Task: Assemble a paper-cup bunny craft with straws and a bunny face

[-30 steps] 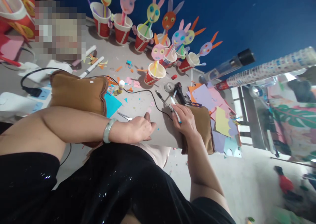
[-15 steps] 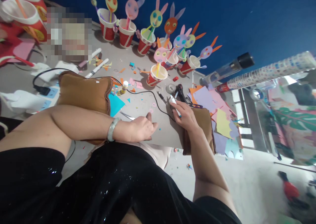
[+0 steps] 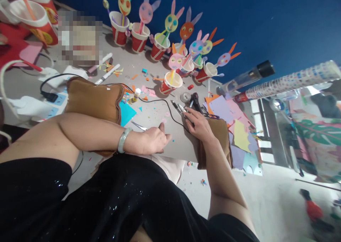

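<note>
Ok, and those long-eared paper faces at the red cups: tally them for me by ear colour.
Orange-eared faces: 3
Pink-eared faces: 2
Lilac-eared faces: 2
Blue-eared face: 1
Total: 8

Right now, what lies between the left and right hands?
In the head view, a black cable by the right hand and a small blue dot beside the left hand.

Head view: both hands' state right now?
Left hand: fingers partly curled; whether it holds anything cannot be told.
Right hand: fingers at the white pen; grip cannot be told.
</note>
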A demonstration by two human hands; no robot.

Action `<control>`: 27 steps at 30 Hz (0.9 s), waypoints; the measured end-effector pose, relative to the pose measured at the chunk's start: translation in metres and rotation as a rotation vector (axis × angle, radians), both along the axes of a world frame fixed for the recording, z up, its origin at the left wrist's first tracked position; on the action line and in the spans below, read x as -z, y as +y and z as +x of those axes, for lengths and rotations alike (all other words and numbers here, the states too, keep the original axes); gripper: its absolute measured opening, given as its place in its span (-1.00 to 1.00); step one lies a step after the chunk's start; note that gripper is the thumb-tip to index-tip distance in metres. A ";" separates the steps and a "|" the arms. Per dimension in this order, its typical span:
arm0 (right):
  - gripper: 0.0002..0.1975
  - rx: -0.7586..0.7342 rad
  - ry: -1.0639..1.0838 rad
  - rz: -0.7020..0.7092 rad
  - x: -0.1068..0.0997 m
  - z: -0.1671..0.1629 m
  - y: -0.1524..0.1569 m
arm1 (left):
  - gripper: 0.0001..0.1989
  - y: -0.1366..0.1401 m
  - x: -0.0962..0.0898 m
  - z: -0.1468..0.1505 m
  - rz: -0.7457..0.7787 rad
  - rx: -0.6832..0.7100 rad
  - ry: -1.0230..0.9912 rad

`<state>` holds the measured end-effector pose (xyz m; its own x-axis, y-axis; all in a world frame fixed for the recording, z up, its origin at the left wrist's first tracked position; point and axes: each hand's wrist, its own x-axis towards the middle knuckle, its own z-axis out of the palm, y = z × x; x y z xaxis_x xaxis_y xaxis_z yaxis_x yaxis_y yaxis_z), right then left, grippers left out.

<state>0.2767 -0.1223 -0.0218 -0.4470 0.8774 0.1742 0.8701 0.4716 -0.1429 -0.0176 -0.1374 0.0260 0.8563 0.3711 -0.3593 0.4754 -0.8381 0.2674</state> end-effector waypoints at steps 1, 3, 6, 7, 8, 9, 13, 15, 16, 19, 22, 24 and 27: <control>-0.60 0.001 -0.006 0.007 -0.001 0.000 -0.001 | -0.30 0.000 0.002 0.000 0.006 -0.006 -0.016; -0.62 -0.001 -0.026 0.036 -0.002 0.000 -0.002 | -0.32 -0.001 0.004 0.000 0.016 -0.003 -0.032; -0.64 -0.012 -0.037 0.084 -0.005 -0.003 -0.004 | -0.35 0.000 0.003 -0.001 0.024 0.019 -0.026; -0.64 -0.016 -0.033 0.095 -0.006 -0.005 -0.004 | -0.36 0.000 0.003 -0.002 0.025 0.029 -0.023; -0.65 -0.022 -0.029 0.103 -0.007 -0.007 -0.004 | -0.37 0.000 0.003 -0.002 0.029 0.037 -0.023; -0.66 -0.031 -0.027 0.111 -0.008 -0.009 -0.004 | -0.37 0.000 0.003 -0.002 0.035 0.044 -0.025; -0.70 -0.084 -0.049 0.159 -0.012 -0.019 -0.004 | -0.39 0.000 0.003 -0.003 0.044 0.049 -0.036; -0.72 -0.110 -0.056 0.188 -0.014 -0.024 -0.004 | -0.39 0.001 0.001 -0.002 0.038 0.042 -0.027; -0.73 -0.119 -0.055 0.195 -0.015 -0.027 -0.004 | -0.39 0.001 -0.001 -0.002 0.033 0.039 -0.015; -0.74 -0.134 -0.053 0.184 -0.018 -0.034 -0.005 | -0.37 0.002 -0.006 -0.002 0.014 0.036 0.019; -0.74 -0.129 -0.069 0.158 -0.019 -0.037 -0.006 | -0.36 0.003 -0.007 -0.001 0.005 0.033 0.017; -0.74 -0.125 -0.074 0.142 -0.019 -0.039 -0.006 | -0.36 0.003 -0.006 -0.001 0.009 0.025 0.014; -0.75 -0.130 -0.070 0.136 -0.020 -0.040 -0.005 | -0.39 0.002 -0.005 -0.001 0.007 0.021 0.002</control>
